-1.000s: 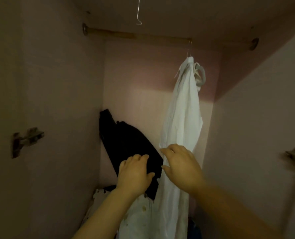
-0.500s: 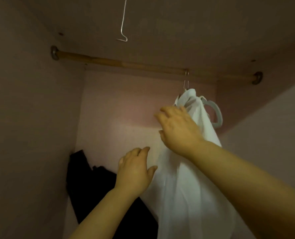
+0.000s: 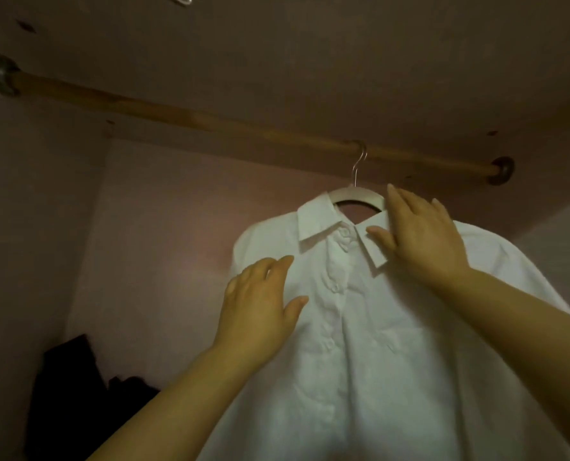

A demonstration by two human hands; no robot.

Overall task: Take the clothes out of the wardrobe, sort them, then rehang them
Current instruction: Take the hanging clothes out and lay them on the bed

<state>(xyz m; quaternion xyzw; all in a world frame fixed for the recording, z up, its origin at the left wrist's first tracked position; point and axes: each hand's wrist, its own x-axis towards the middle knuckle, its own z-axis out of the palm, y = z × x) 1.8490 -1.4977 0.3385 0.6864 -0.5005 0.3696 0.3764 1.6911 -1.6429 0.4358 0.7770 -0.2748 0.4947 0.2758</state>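
On white shirt (image 3: 393, 361), L hand (image 3: 260, 306) & R hand (image 3: 425, 242) lie flat, gripping nothing.

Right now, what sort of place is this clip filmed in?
Most likely the inside of a wardrobe: a round wooden hanging rail spans the pinkish walls, a white collared shirt hangs from it on a pale hanger, and dark clothing lies lower left.

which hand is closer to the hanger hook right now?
Right. The right hand rests on the collar just below and right of the hanger hook; the left hand lies lower, on the chest of the shirt.
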